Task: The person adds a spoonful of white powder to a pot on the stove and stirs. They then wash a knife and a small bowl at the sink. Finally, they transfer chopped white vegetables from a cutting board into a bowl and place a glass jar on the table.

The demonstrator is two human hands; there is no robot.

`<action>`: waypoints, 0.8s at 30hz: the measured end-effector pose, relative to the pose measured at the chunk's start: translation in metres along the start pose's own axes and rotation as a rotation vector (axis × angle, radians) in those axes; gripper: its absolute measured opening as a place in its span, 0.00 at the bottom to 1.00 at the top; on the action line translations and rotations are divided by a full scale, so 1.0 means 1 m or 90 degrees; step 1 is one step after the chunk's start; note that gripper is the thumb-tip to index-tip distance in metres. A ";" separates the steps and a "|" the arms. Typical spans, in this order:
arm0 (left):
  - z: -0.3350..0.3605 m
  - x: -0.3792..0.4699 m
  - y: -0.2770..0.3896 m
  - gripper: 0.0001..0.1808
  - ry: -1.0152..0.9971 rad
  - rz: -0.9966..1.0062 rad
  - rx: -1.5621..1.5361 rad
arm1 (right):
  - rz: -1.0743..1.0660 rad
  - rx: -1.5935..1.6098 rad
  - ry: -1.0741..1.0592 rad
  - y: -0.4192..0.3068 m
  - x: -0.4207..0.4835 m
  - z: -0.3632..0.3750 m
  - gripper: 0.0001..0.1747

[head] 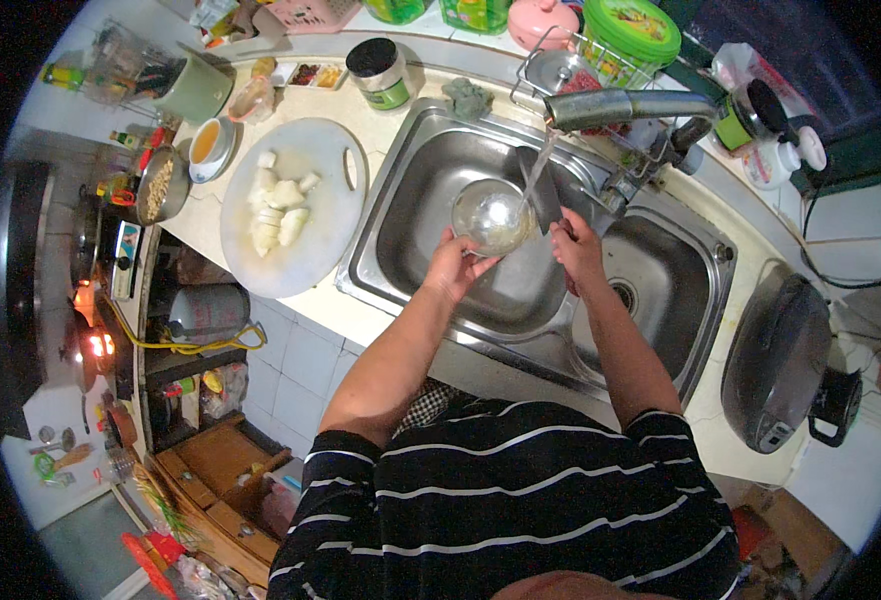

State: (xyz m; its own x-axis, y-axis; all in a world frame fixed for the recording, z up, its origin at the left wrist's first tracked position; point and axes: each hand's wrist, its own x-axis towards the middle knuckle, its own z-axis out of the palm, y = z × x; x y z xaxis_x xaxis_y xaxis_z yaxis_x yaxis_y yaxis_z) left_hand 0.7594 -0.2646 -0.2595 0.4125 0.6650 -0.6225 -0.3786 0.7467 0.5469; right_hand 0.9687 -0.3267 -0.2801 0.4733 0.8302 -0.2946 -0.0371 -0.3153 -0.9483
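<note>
Over the left basin of the steel double sink (418,187), my left hand (459,262) holds a round metal bowl (485,214) by its near rim. My right hand (575,247) grips the handle of a kitchen knife, its broad dark blade (539,191) pointing away from me beside the bowl. Water runs from the metal faucet (598,109) between bowl and blade; whether it lands in the bowl I cannot tell. To the left of the sink lies a white cutting board (313,262) with several pale peeled vegetable pieces (283,195) on it.
A black-lidded jar (380,79) and a grey-green cloth (468,99) stand behind the sink, near a wire rack (523,90). Farther left are a bowl of orange liquid (206,142) and a pan of beans or nuts (159,191). A flame burns on the stove (99,345). A dark appliance (778,367) sits at right.
</note>
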 end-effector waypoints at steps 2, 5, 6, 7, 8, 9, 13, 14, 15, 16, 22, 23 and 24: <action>-0.009 -0.003 -0.003 0.37 0.051 -0.012 0.047 | -0.001 0.003 -0.031 0.009 -0.002 0.002 0.23; -0.014 -0.001 -0.014 0.35 0.121 -0.118 0.080 | -0.049 -0.072 -0.029 0.021 -0.004 0.003 0.25; -0.014 0.006 -0.013 0.33 0.123 -0.129 0.069 | -0.032 -0.112 -0.024 0.022 -0.004 0.003 0.26; -0.013 0.012 -0.014 0.31 0.114 -0.068 0.092 | -0.051 -0.115 -0.008 0.021 -0.005 0.003 0.26; -0.014 0.017 -0.012 0.29 0.109 -0.041 0.115 | -0.028 -0.110 0.007 0.018 -0.007 0.004 0.27; -0.014 0.022 -0.011 0.27 0.090 -0.001 0.137 | 0.018 -0.105 0.030 0.014 -0.009 0.006 0.28; -0.019 0.024 -0.011 0.25 0.122 -0.033 0.124 | 0.058 -0.084 0.020 -0.013 -0.018 0.019 0.31; -0.019 0.024 -0.011 0.27 0.160 -0.067 0.115 | 0.085 -0.056 0.004 -0.018 -0.023 0.023 0.31; -0.020 0.022 -0.012 0.27 0.145 -0.044 0.118 | 0.067 -0.010 -0.042 -0.021 -0.026 0.026 0.32; -0.019 0.022 -0.013 0.26 0.141 -0.020 0.121 | 0.064 -0.045 -0.045 -0.023 -0.026 0.030 0.31; -0.002 0.014 -0.016 0.28 0.121 0.146 0.195 | 0.007 -0.019 -0.057 -0.006 -0.022 0.053 0.26; 0.002 0.010 -0.016 0.30 0.113 0.187 0.132 | 0.044 0.073 -0.059 -0.002 -0.021 0.055 0.24; 0.006 0.005 -0.018 0.35 0.164 0.188 0.160 | 0.082 0.173 -0.100 -0.001 -0.020 0.056 0.23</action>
State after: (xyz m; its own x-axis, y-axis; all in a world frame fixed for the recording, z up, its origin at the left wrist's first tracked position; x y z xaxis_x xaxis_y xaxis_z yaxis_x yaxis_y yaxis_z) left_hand 0.7730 -0.2742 -0.2694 0.0868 0.8491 -0.5211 -0.2228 0.5263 0.8206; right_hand 0.9097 -0.3168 -0.2804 0.3091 0.8585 -0.4093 -0.3310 -0.3063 -0.8925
